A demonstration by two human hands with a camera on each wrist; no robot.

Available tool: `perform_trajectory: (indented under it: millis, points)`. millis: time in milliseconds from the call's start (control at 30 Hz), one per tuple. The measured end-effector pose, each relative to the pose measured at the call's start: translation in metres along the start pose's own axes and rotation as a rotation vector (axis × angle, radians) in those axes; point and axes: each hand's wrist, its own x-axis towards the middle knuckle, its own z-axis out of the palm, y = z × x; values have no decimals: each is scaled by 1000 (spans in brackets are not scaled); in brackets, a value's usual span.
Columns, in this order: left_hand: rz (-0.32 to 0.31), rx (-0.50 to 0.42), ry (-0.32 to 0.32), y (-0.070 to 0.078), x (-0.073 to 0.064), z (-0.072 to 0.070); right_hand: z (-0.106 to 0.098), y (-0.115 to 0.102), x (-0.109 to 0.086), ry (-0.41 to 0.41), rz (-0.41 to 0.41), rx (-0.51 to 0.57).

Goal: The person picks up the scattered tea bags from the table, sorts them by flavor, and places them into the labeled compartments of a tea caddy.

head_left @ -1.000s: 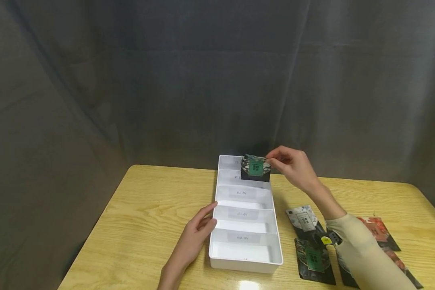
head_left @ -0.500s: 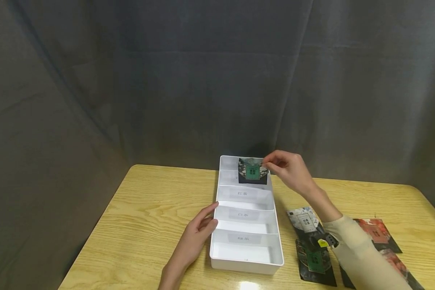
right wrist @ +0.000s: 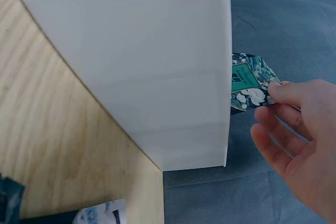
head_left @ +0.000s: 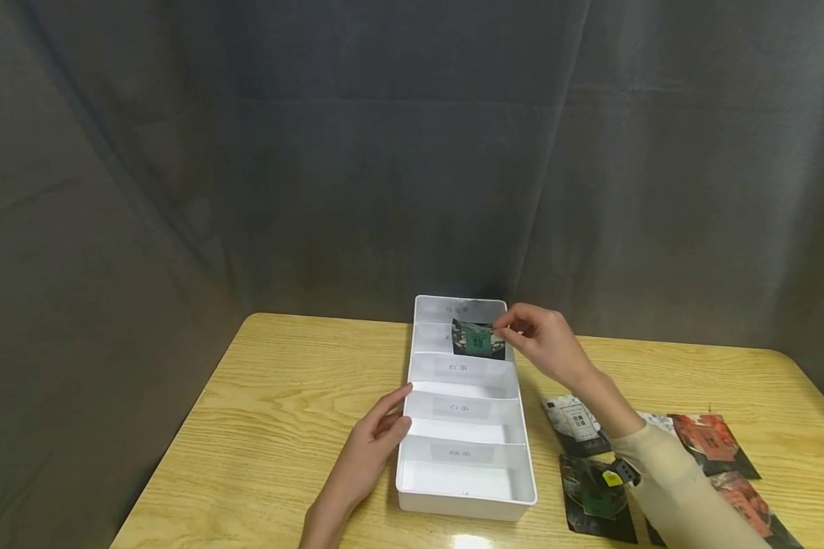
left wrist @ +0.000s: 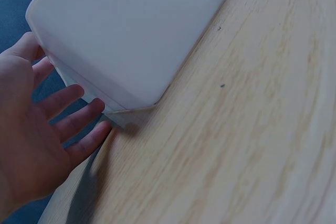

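Tbl (head_left: 316, 366): R fingers (head_left: 520, 312) curled, pinching grn pkt (head_left: 479, 341).

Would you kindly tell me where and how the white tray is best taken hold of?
I'd take the white tray by its two long walls, about midway along, coming from its left and right together. It is long and narrow and sits flat on the table, so a hold there should balance it, and the packets lying to its right are apart from the wall.

The right hand (head_left: 544, 345) has lowered the green-labelled packet (head_left: 479, 340), uncovering the farthest label (head_left: 457, 309) of the white box (head_left: 463, 504).
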Motion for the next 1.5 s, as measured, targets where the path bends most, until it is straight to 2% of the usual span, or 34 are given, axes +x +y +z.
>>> perform_trajectory:
  millis: [500, 833, 1300, 1500]
  points:
    - [-2, 1, -1, -1, 0, 1, 6, 5, -16, -53, -40, -43]
    - [-13, 3, 6, 0, 0, 0, 6, 7, -21, -58, -71, -82]
    - [-11, 3, 8, 0, 1, -2, 3, 4, -19, -67, -55, -79]
    - [-12, 2, 12, 0, 2, -2, 8, 10, -11, -136, -14, -97]
